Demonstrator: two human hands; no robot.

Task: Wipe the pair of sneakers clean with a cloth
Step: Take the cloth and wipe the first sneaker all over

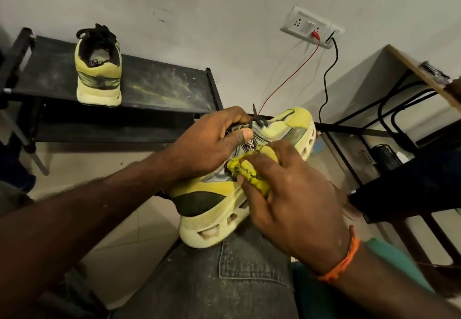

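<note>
Head camera looks down on a yellow sneaker lying on its side across the person's knee, heel toward the viewer and toe pointing away. Reaching in from the lower left, the left hand grips the shoe's upper near the laces, fingers curled over the top and thumb pressed flat beside the tongue. From the lower right, the right hand pinches a bunched yellow cloth between thumb and curled fingers, holding it against the shoe's side. Its mate, the second sneaker, stands upright on a black shelf, heel outward.
</note>
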